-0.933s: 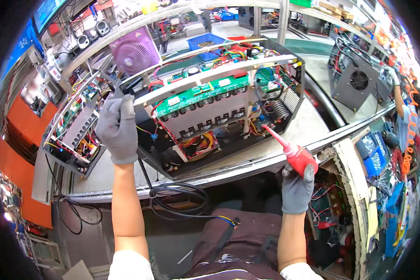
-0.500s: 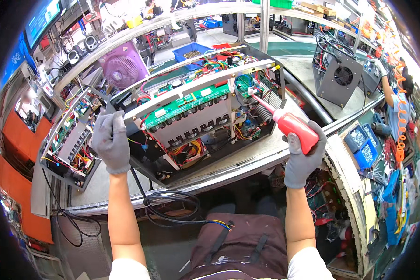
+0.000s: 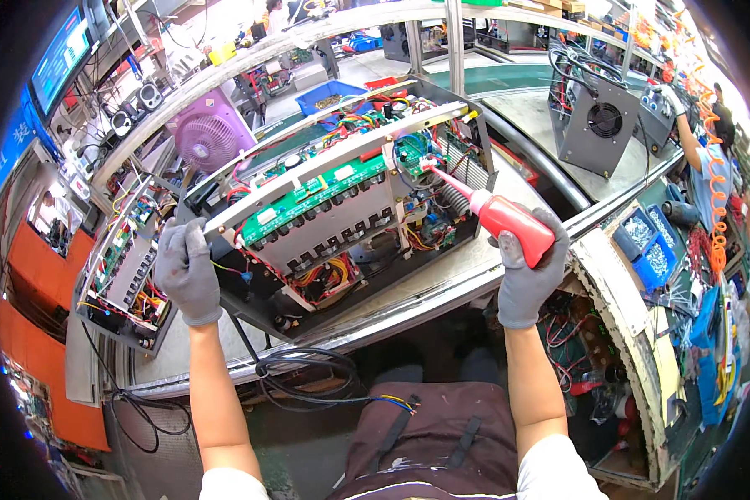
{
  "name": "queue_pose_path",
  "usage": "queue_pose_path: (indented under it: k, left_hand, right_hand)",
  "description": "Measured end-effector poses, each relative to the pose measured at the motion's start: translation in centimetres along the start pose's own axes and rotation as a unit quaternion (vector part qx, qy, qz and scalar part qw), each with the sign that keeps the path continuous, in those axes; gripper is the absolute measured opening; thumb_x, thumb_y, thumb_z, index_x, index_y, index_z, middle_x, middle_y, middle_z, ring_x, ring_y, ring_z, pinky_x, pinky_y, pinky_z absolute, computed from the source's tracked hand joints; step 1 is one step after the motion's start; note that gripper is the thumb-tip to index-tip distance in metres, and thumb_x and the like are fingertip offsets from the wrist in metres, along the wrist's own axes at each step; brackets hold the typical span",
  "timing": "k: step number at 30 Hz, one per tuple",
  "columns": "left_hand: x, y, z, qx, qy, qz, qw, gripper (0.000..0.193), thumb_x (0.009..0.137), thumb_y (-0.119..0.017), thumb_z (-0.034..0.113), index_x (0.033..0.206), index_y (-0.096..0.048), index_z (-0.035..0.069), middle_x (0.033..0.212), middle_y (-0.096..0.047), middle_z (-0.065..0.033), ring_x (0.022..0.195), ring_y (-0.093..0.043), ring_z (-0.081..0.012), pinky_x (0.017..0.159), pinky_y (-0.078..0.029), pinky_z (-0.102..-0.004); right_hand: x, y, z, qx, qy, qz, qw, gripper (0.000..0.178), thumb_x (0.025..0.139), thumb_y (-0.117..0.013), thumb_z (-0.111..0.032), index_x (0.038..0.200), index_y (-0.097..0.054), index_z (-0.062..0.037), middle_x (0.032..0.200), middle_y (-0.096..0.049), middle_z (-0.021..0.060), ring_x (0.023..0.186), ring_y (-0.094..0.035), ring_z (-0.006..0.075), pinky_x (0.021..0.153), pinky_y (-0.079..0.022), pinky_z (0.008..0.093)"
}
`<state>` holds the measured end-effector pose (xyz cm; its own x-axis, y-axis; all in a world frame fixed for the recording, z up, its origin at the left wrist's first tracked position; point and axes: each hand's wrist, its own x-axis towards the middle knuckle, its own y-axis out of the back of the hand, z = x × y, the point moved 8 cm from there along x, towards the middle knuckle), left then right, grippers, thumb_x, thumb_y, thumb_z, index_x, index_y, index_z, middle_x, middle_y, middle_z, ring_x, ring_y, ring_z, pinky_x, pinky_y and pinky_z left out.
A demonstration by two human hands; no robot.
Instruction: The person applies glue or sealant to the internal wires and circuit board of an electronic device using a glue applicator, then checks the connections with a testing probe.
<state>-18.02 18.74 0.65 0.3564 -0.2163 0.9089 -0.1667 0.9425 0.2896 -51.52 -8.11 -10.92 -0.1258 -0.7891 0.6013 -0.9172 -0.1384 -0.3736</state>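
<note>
An opened electrical machine (image 3: 325,221) with a dark metal case stands before me on the bench, its green circuit board (image 3: 317,193), coloured wires and black components exposed. My left hand (image 3: 188,271), in a grey glove, closes at the near left corner around the end of the machine's metal crossbar (image 3: 308,163). In my gloved right hand (image 3: 532,275) is a red squeeze bottle (image 3: 512,227), tilted with its long thin nozzle pointing up and left. The nozzle tip reaches a white connector at the board's right end; whether it touches cannot be made out.
A second opened machine (image 3: 129,271) stands at left, near a purple fan (image 3: 208,140). Behind is a blue parts bin (image 3: 329,94). Coiled black cable (image 3: 308,364) hangs at the front edge. Blue screw trays (image 3: 654,265) lie right; beyond, a co-worker's arm (image 3: 685,137) reaches toward a grey machine (image 3: 600,125).
My view has shifted slightly, so the machine appears a little further left. The bottle stays in my right hand with its nozzle at the board's right end; my left hand keeps to the corner.
</note>
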Motion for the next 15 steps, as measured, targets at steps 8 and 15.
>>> queue_pose_path:
  k: [8,15]
  left_hand:
    - [0.7,0.3,0.1,0.050,-0.062,-0.007,0.997,0.012,0.090,-0.059,0.006,0.086,-0.067,-0.002,0.075,-0.060,-0.0092,0.075,-0.060,-0.0233,0.090,-0.048,-0.0374]
    - [-0.2,0.5,-1.4,0.054,-0.043,-0.019,0.997,0.010,0.090,-0.058,0.005,0.087,-0.066,0.000,0.077,-0.061,-0.0089,0.072,-0.059,-0.0220,0.080,-0.049,-0.0342]
  right_hand:
    - [1.0,2.6,0.5,0.049,-0.061,0.022,0.997,0.043,0.087,-0.068,-0.013,0.122,-0.047,0.0020,0.112,-0.056,0.0140,0.090,-0.064,0.0251,0.062,-0.061,0.0366]
    - [3.8,3.6,1.9,0.119,-0.108,0.066,0.985,0.044,0.088,-0.068,-0.017,0.122,-0.048,0.0018,0.106,-0.055,0.0124,0.087,-0.064,0.0236,0.061,-0.060,0.0341]
